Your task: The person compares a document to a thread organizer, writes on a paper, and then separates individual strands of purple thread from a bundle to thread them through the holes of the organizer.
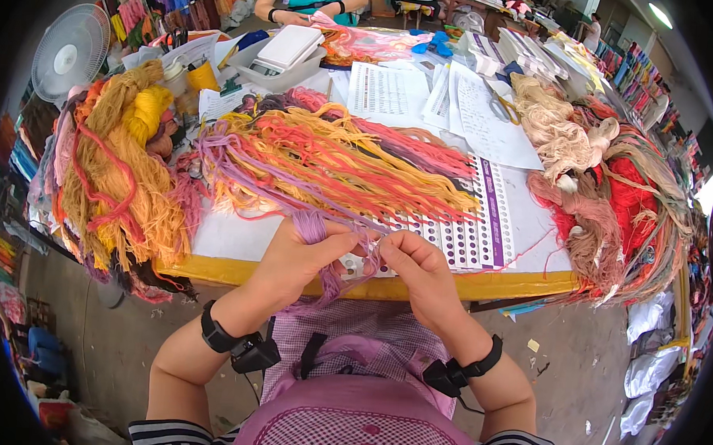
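A lilac skein of embroidery thread (310, 227) is looped over my left hand (295, 260), its lower part hanging down below the wrist. That hand is closed on the strands at the table's front edge. Thumb and forefinger of my right hand (419, 271) pinch together at the same lilac strands, just right of the left fingertips. The exact strand end between them is too small to make out. Just beyond both hands, long yellow, coral and lilac threads (335, 162) lie across white cards with rows of punched holes (496, 221).
Heaped yarn (116, 180) fills the table's left end, and beige and red skeins (585, 169) the right. Behind lie printed sheets (388, 90), scissors (505, 108) and a white scale in a plastic tub (280, 64). A fan (69, 53) stands far left; a co-worker (310, 2) sits opposite.
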